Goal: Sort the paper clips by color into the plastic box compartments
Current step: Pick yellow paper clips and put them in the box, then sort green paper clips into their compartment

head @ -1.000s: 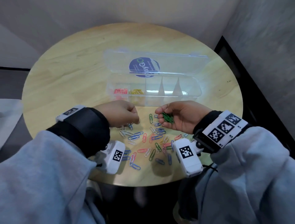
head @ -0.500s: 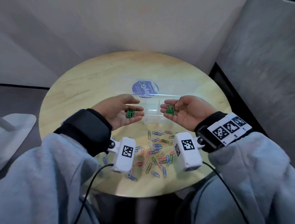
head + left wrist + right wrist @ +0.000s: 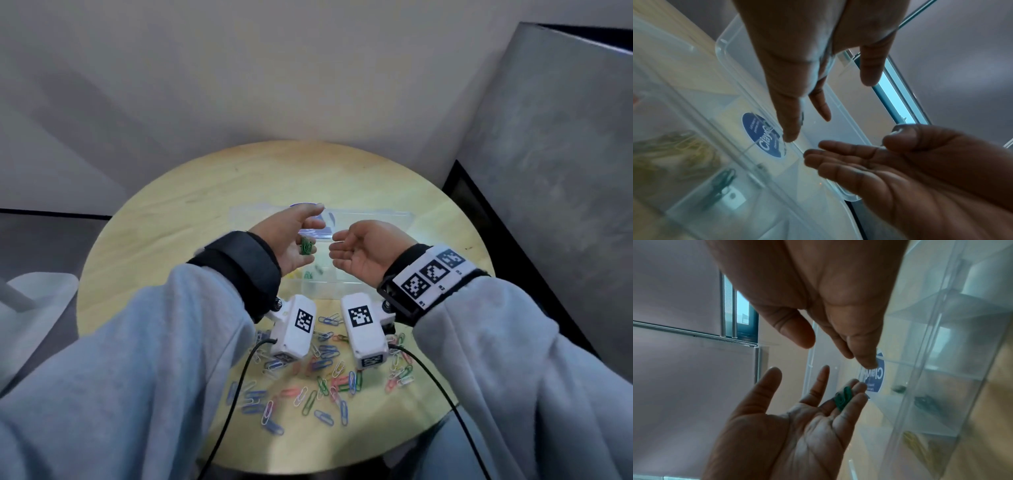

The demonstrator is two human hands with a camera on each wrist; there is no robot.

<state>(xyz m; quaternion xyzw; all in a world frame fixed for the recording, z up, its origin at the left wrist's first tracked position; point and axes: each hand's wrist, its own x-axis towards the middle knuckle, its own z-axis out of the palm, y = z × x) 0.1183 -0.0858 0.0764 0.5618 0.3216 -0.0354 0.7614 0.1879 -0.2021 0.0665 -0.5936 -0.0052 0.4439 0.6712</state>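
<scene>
Both hands are raised palm-up over the clear plastic box (image 3: pixel 371 219), facing each other with a small gap between.

Left hand (image 3: pixel 291 240): fingers mostly straight and spread, a small bunch of green clips (image 3: pixel 306 246) lying on the inner fingers near the palm. In the right wrist view the green clips (image 3: pixel 843 398) sit between loosely bent fingers (image 3: pixel 856 404); whether they are pinched or just resting there I cannot tell. Thumb and index finger stand wide apart.

Right hand (image 3: pixel 363 251): relaxed, fingers gently extended, palm bare, holding nothing. The left wrist view shows the same flat palm (image 3: pixel 900 170).

The box sits at about 12 o'clock on the round wooden table (image 3: pixel 164 219), lid (image 3: pixel 838 129) folded back away from the person, blue round sticker (image 3: pixel 764 134) on the lid. Compartments: yellow clips (image 3: pixel 918 446) in one; a few green clips in the next one (image 3: pixel 925 402), toward 3 o'clock from the yellow. In the head view these show just under the left hand, around 6 o'clock from it.

Loose clip pile (image 3: pixel 325 380), mixed blue, green, pink and white, is spread on the table at 6 o'clock from the box, near the table's front edge, partly under the two wrist cameras (image 3: pixel 364 330). Black cables run from the cameras down off the table edge.
</scene>
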